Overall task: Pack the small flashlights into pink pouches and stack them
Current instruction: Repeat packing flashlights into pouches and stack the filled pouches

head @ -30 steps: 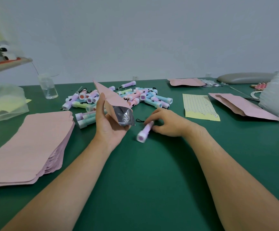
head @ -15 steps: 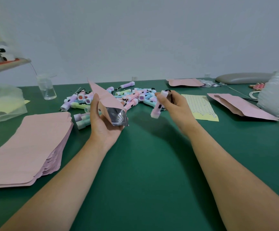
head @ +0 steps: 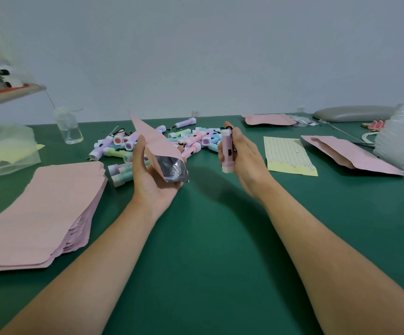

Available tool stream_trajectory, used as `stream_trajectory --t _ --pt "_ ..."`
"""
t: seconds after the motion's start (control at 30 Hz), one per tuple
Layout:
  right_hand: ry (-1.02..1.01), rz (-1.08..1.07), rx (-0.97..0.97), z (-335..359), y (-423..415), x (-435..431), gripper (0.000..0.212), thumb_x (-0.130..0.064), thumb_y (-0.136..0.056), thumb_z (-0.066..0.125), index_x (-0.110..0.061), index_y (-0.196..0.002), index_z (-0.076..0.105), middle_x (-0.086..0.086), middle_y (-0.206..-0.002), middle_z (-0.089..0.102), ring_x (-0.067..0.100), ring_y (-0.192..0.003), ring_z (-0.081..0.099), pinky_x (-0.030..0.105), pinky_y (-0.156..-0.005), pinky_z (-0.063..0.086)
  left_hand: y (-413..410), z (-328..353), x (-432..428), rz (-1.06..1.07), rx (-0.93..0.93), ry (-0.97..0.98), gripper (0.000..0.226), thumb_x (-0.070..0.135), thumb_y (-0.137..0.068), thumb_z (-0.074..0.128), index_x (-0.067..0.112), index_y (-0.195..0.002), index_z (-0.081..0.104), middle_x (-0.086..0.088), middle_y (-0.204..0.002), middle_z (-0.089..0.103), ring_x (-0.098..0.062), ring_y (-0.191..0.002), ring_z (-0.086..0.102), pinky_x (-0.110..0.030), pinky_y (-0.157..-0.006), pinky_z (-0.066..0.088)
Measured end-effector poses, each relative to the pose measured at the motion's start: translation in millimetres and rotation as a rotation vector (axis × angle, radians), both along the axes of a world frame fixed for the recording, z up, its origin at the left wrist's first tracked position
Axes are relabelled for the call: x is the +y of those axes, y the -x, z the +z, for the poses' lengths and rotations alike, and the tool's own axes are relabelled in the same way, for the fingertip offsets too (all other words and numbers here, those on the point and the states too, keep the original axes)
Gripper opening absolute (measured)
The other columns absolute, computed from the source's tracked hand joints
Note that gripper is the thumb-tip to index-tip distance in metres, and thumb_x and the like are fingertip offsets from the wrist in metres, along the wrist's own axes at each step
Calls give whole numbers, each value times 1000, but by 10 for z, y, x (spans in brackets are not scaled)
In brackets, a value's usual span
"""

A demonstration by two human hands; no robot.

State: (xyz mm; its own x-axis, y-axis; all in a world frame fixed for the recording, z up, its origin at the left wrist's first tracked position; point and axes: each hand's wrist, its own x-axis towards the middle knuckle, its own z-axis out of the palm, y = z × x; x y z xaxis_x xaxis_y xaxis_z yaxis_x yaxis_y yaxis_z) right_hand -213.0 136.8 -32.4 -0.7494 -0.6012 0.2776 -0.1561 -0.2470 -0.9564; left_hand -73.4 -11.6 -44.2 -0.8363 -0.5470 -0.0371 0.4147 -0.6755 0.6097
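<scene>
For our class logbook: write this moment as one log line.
left hand: holds open pink pouch | right hand: holds pink flashlight | flashlight: outside pouch

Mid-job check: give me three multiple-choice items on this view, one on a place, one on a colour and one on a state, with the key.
1. Where is the stack of flat pink pouches?
A) on the left side of the table
B) beside the dotted yellow sheet
C) under the heap of flashlights

2. What colour is the flashlight in the right hand?
A) blue
B) pink
C) green

3. How is the pouch in the left hand?
A) sealed flat
B) mouth open
C) folded in half

Key:
1 A: the stack lies near the left edge of the view.
2 B: its barrel is pink, with a paler head.
3 B: the silver lining shows inside the gaping mouth.
</scene>
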Motion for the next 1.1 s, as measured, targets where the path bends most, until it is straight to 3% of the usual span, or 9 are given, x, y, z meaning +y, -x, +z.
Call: stream_trajectory --t 0.1,0.3,0.4,0.57,0.63,0.77,0.87,1.0,1.1 --pt "21 -8 29 -9 22 41 45 -44 -110 40 -29 -152 48 -1 -90 60 14 -79 57 29 -77 52 -4 2 7 0 -1 4 94 68 -67 75 13 -141 62 -11 -122 71 -26 -93 73 -42 -102 46" --pt "104 17 -22 13 36 60 45 -30 -104 62 -27 -148 55 -6 -108 72 6 -85 63 22 -84 52 -6 0 2 5 -9 0 95 68 -66 76 13 -142 61 -14 -132 68 -29 -107 64 -42 -105 45" --pt "119 59 -31 30 18 75 47 -25 -98 71 -30 -143 57 1 -112 77 7 -97 68 21 -87 53 -15 3 -3 9 -16 -5 96 69 -66 75 13 -143 61 -14 -141 65 -30 -108 63 -42 -102 45" --pt "60 78 33 45 -44 88 21 -24 -98 71 -30 -118 73 10 -115 76 14 -94 65 42 -93 54 -24 -4 -12 18 -17 -21 90 75 -70 72 14 -137 64 -15 -142 65 -30 -103 68 -42 -96 49" --pt "39 112 73 48 -73 83 13 -22 -99 70 -27 -108 77 6 -115 77 13 -99 69 44 -97 55 -36 -3 -13 7 15 -43 94 75 -68 74 14 -138 63 -15 -145 63 -30 -105 67 -42 -98 48" --pt "-7 136 184 73 -136 47 12 -18 -98 71 -13 -106 77 -2 -99 73 11 -92 64 23 -86 51 -50 12 -9 -10 67 -73 93 76 -68 73 14 -137 65 -15 -145 62 -30 -113 62 -41 -98 49" --pt "-8 157 263 143 -191 35 15 -19 -98 70 -9 -108 76 12 -90 64 15 -85 52 25 -84 44 -48 26 4 -7 96 -85 93 76 -65 73 13 -132 68 -14 -141 65 -29 -107 64 -40 -90 54" --pt "94 265 130 291 -332 60 21 -22 -100 68 -17 -119 75 1 -96 68 10 -72 50 26 -67 34 -49 19 4 -3 109 -64 100 81 -69 66 15 -144 61 -12 -136 68 -29 -111 64 -42 -95 53" --pt "210 316 102 371 -493 -4 21 -16 -97 70 -14 -118 74 3 -96 67 14 -66 43 27 -58 32 -30 14 19 15 97 -27 88 84 -76 58 17 -131 67 -11 -135 69 -29 -112 67 -41 -96 52"
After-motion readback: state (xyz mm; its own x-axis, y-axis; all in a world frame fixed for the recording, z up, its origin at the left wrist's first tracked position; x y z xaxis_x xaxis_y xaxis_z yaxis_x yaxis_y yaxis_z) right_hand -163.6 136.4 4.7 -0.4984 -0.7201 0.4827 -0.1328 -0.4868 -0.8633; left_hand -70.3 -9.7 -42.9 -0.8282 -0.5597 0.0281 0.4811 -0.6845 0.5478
